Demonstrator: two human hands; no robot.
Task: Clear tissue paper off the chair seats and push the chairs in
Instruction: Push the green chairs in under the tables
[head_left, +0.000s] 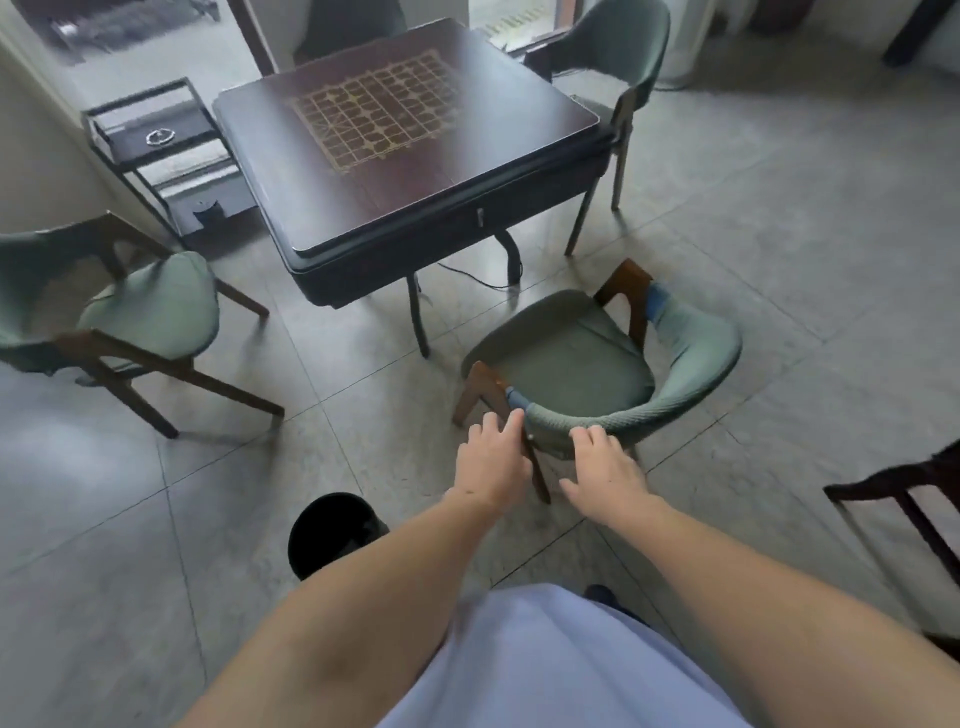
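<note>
Near chair (566, 358): both hands (493, 462) flat-fingered on backrest, gripping nothing; angled to bench (405, 156), skewed push risks leg strike.

Both hands are resting on the nearest chair's backrest (691, 387), its seat (566, 358) lying beyond them, the table (405, 156) standing farther ahead, the bin (332, 535) sitting behind-left.

Game room: chess-board table (395, 150), green chairs (587, 358), tiled floor (779, 234).

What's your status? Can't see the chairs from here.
Both hands, left and right, open on near chair's backrest. Seat shows no tissue. Chair not yet pushed to table.
</note>
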